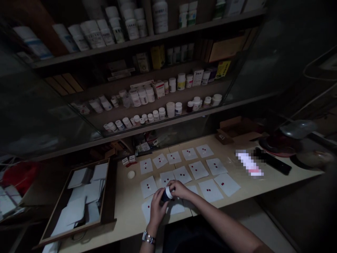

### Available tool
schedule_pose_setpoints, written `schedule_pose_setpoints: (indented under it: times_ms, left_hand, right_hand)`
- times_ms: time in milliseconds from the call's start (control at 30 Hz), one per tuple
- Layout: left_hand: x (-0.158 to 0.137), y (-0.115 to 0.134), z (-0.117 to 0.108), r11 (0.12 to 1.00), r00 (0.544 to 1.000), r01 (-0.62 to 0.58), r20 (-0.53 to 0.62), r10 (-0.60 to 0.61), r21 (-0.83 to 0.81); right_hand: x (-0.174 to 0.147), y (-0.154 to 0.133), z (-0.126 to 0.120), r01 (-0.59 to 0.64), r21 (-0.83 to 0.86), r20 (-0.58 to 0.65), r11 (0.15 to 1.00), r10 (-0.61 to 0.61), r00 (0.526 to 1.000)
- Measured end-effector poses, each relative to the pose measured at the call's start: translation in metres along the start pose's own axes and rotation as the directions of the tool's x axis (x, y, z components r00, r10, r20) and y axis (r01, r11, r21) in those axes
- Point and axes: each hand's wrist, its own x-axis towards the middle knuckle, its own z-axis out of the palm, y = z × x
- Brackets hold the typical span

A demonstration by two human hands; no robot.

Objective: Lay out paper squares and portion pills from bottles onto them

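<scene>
A small dark bottle [165, 197] with a white cap [169, 193] is tilted above the table's front part. My left hand [157, 207] is wrapped round the bottle's body. From the other side, the bent fingers of my right hand [179, 190] grip the cap; whether it is loose or tight cannot be seen. Around and under my hands lie rows of white paper squares [198, 173], most with a couple of small dark-red pills [208, 190] on them. My forearms and the bottle partly cover the nearest squares.
An open drawer [112, 226] with stacked white paper stands left. A round white lid [131, 174] and small boxes [128, 160] lie beyond it. Shelves [168, 123] of medicine bottles rise behind. An open cardboard box [225, 137] and a dark phone-like object [280, 165] are right.
</scene>
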Motion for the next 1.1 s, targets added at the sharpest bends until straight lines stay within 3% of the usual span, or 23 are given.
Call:
schedule_pose_setpoints:
  times_ms: [67, 167, 233, 333, 533, 867, 1000, 1100]
  left_hand:
    - [0.003, 0.002, 0.004, 1.0, 0.999, 0.012, -0.035, -0.013, -0.021]
    - [0.006, 0.002, 0.006, 0.999, 0.994, 0.047, -0.099, -0.048, -0.013]
    - [0.005, -0.001, 0.005, 0.997, 0.99, 0.072, -0.121, -0.07, 0.009]
    - [0.001, -0.006, 0.002, 0.994, 0.986, 0.099, -0.136, -0.093, 0.038]
    - [-0.007, -0.014, -0.002, 0.992, 0.98, 0.114, -0.173, -0.103, 0.056]
    - [-0.012, -0.012, -0.016, 0.991, 0.976, 0.116, -0.191, -0.101, 0.07]
    - [-0.007, -0.013, -0.017, 0.991, 0.982, 0.104, -0.165, -0.089, 0.083]
    - [-0.002, -0.013, -0.013, 0.992, 0.99, 0.084, -0.125, -0.072, 0.09]
  right_hand:
    - [0.002, 0.003, -0.008, 0.016, 0.146, -0.035, 0.989, -0.01, 0.999]
    - [0.011, 0.008, -0.023, -0.104, 0.186, -0.121, 0.977, 0.127, 0.984]
    - [0.019, 0.011, -0.031, -0.234, 0.02, -0.192, 0.972, 0.233, 0.953]
    - [0.033, 0.013, -0.031, -0.329, -0.265, -0.247, 0.907, 0.265, 0.932]
    - [0.057, 0.017, -0.009, -0.355, -0.389, -0.253, 0.85, 0.272, 0.928]
    - [0.065, 0.014, -0.019, -0.291, -0.427, -0.258, 0.856, 0.193, 0.947]
    - [0.046, 0.003, -0.019, -0.076, -0.265, -0.181, 0.961, 0.028, 0.983]
    - [0.027, -0.003, -0.011, 0.051, -0.152, -0.098, 0.987, -0.066, 0.993]
